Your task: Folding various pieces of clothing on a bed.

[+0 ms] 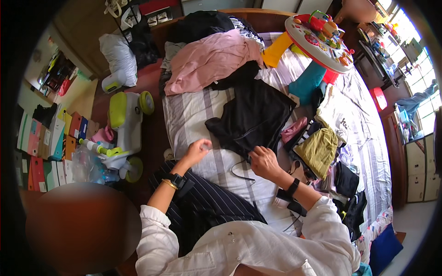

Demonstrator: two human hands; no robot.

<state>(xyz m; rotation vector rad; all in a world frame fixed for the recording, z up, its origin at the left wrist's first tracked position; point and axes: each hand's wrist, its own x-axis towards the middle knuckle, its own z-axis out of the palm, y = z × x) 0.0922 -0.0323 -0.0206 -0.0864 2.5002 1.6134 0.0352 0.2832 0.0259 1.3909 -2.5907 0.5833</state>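
A black garment (253,114) lies spread and wrinkled on the bed in front of me. My right hand (265,163) pinches its near edge, with the fingertips partly hidden. A thin black cord (241,175) trails over the sheet beside that hand. My left hand (198,150) hovers left of the garment, fingers loosely curled, with a gap at the thumb and nothing visible in it. Beyond the black garment lies a pink garment (214,58). To the right, an olive-green folded garment (317,148) rests on other clothes, near a white printed shirt (340,117).
A toy activity table (319,43) stands on the far right of the striped bedsheet (193,114). Left of the bed, on the floor, are a grey-and-green ride-on toy (126,124), stacked boxes (70,127) and a white plastic bag (119,57). Two blurred round shapes cover parts of the view.
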